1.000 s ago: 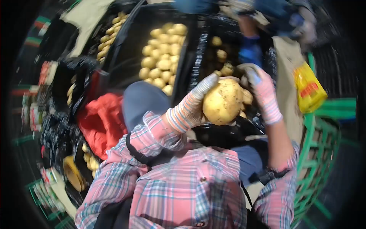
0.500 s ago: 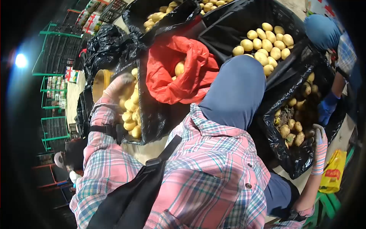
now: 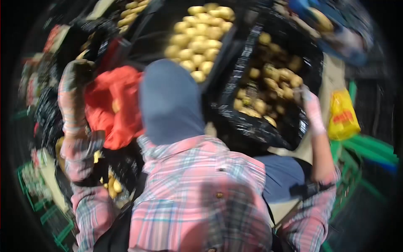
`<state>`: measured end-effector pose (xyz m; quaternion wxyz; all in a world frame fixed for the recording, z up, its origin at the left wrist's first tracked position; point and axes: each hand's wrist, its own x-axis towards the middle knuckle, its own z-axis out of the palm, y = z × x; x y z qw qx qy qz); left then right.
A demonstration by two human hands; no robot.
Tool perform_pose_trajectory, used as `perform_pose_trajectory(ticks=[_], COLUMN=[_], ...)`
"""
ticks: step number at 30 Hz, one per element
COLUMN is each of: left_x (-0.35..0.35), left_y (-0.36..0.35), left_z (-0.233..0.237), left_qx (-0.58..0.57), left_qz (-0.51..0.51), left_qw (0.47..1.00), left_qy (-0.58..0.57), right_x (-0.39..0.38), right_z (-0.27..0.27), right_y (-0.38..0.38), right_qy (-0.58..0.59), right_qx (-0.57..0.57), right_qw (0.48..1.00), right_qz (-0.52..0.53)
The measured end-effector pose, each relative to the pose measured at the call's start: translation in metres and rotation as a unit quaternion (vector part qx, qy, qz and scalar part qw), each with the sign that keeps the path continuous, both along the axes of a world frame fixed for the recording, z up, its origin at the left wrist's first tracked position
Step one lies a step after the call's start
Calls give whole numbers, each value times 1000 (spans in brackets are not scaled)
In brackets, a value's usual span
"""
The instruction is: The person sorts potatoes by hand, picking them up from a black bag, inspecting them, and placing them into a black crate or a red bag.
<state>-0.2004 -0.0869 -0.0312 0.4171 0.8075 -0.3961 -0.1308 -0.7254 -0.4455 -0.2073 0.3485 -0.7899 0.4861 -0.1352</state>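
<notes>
My left hand (image 3: 77,69), in a striped glove, is raised at the upper left beside a red plastic bag (image 3: 126,84) with a potato (image 3: 116,105) in it. Its fingers are smeared by motion. At the right, my right hand (image 3: 310,101), also gloved, reaches over the rim of a black-lined crate (image 3: 264,133). Its blurred fingertips are right at the potatoes (image 3: 275,75) inside, some with dirt among them. I cannot tell whether the fingers grip one.
Pale potatoes (image 3: 199,40) fill part of another black-lined crate ahead. A co-worker's sleeve (image 3: 350,40) is at the upper right, near a potato-like thing (image 3: 321,20). A yellow bag (image 3: 343,115) lies right, by green bars (image 3: 369,150). More potatoes (image 3: 112,185) lie lower left.
My view has swung right, so things sit further left. My left hand has gone from the left crate of potatoes to beside the red bag. My right fingertips now reach further into the crate.
</notes>
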Motion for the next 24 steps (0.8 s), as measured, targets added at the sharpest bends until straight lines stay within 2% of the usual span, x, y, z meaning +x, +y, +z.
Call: perform_pose_trajectory(ticks=[1, 2, 4, 6, 7, 8, 9, 10, 11, 12, 14, 16, 17, 18, 19, 20, 21, 22, 23, 24], left_x=[-13, -33, -60, -105, -110, -131, -151, -162, -194, -193, -190, -199, -196, -206, -209, -206, -204, -205, -207, -208], left_y=[-27, -60, -123, -169, -192, -211, -229, -249, -261, -269, -284, -290, -290, -290, -288, -281, -286, -288, -291, -291], left_z=[-3, 4, 5, 4, -1, 4, 9, 9, 14, 0, -29, -45, -50, -44, -41, -37, -47, -42, -40, -34], left_qx=[-87, -166, -184, -248, -225, -187, -150, -220, -253, -238, -207, -185, -153, -115, -159, -132, -163, -141, -120, -124], left_qz=[-24, -170, -367, -398, -408, -426, -429, -504, -385, -376, -357, -275, -205, -207, -191, -236, -295, -289, -282, -270], left_qw=[988, 928, 836, 765, 747, 822, 874, 667, 740, 745, 754, 812, 770, 883, 727, 812, 859, 857, 854, 840], left_qy=[127, 288, 363, 441, 474, 328, 172, 503, 490, 497, 511, 480, 585, 406, 640, 517, 385, 402, 420, 454], right_x=[2, 2, -12, -12, -13, -14, -14, -12, -6, 1, 18, 39, 42, 45, 55, 57, 59, 62, 62, 57], right_z=[2, 7, -20, -30, -38, -56, -79, -94, -95, -96, -123, -133, -143, -155, -144, -168, -181, -187, -208, -227], right_y=[-2, 0, -18, -13, -15, -17, -18, -18, -12, -3, 10, 25, 31, 39, 44, 49, 51, 57, 59, 58], right_qy=[-8, 2, 54, 47, 76, 99, 157, 215, 228, 240, 317, 339, 330, 310, 297, 298, 322, 332, 314, 338], right_qx=[9, 4, 26, 20, 29, 64, 70, 78, 81, 83, 120, 139, 108, 74, 85, 97, 118, 135, 99, 98], right_qw=[1000, 1000, 998, 999, 997, 993, 985, 973, 967, 958, 922, 901, 906, 911, 925, 933, 922, 922, 938, 930], right_qz=[9, 6, 1, -16, -9, -18, -3, 16, 75, 136, 188, 232, 243, 260, 222, 179, 176, 144, 106, 105])
